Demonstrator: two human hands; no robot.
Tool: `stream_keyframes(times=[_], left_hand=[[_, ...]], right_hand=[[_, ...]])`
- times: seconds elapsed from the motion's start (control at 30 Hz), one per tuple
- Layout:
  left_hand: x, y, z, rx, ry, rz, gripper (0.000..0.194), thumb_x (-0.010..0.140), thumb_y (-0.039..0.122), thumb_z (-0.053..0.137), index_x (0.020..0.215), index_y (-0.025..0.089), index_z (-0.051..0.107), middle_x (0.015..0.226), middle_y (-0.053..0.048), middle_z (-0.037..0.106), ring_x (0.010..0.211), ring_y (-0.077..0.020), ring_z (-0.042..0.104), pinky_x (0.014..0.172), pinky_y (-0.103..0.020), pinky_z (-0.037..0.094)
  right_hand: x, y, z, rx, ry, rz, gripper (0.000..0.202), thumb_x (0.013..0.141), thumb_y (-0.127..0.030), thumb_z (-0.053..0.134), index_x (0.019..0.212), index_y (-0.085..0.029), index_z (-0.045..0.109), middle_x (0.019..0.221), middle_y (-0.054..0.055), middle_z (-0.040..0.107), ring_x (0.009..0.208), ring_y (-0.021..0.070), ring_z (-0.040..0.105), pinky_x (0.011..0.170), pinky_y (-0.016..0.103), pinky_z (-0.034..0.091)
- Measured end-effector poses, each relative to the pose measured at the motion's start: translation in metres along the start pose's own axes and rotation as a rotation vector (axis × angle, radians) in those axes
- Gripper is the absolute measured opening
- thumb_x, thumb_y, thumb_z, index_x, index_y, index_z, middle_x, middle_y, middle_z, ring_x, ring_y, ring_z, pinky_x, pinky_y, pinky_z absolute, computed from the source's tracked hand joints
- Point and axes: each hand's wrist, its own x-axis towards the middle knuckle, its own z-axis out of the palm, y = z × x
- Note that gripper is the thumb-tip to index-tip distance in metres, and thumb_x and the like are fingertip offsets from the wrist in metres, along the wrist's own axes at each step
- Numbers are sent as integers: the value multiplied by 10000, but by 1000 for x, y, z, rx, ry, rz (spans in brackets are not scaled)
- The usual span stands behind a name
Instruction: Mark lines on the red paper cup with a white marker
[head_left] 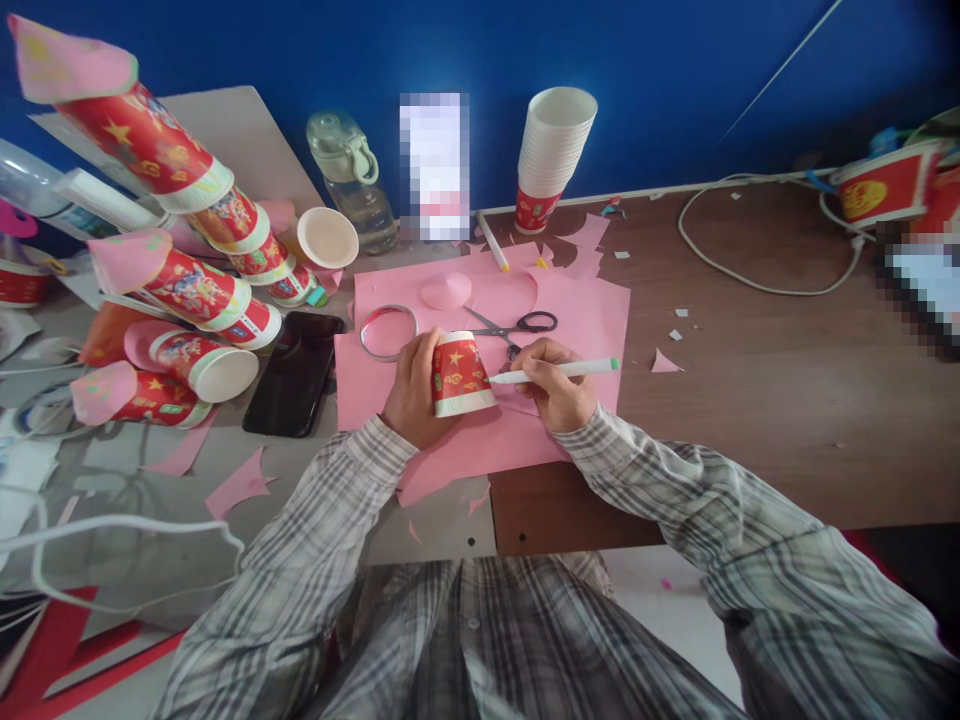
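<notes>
My left hand (414, 385) is wrapped round the side of a red paper cup (459, 372) printed with gold stars, its wide pale rim facing down. In my right hand (556, 385) lies a white marker (581, 368) with a green end, gripped like a pen. The marker's tip points left and meets the right side of the cup, or nearly so. Under both hands spreads a sheet of pink paper (525, 440). Just beyond them are black-handled scissors (536, 322), a roll of tape (388, 332) and a small pink paper cone (446, 290).
Rocket-like cup stacks with pink cone tops (154, 150) lean at the left, near a black phone (294, 375). A water bottle (352, 185), a lit screen (435, 165) and a tall stack of cups (555, 150) stand along the blue wall. A white cable (765, 288) loops at right.
</notes>
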Motion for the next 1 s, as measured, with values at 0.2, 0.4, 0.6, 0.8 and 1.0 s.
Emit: stream_keyframes(times=[0.2,0.4,0.6,0.8,1.0], left_hand=[[0,0,1,12,13,1,883,699,469,657,1329,102,157,1233,-200,405,1164,-295,419,1010,-508,414],[1,0,1,11,11,7,854,712,424,656,1326,89,166,1236,-204,405,1164,-285,417,1017,-492,413],[2,1,0,2,11,19,819,735,401,630,1330,96,156,1232,-200,395,1165,-287,410,1009,-506,416],[2,1,0,6,2,-2,873,703,438,663,1331,97,162,1235,-200,409,1166,-289,409,1019,-500,409],[2,3,1,20,18,-1,891,691,479,664,1328,119,155,1222,-199,420,1151,-297,428,995,-513,427]], right_hand=[[-5,-2,0,-22,-54,-23,128,666,-269,537,600,-166,575,467,-4,534,400,120,446,394,243,319],[-6,-2,0,58,-130,6,115,642,-254,537,576,-166,572,420,-18,488,368,111,409,395,248,316],[5,-1,-1,41,112,24,133,632,-278,537,564,-164,548,476,-11,531,392,102,436,381,220,293],[1,-2,0,-33,24,12,128,643,-279,540,597,-161,559,455,-18,509,398,108,429,386,227,308],[-5,-1,0,10,-77,-6,118,642,-249,532,561,-163,541,456,-11,503,384,108,412,373,228,282]])
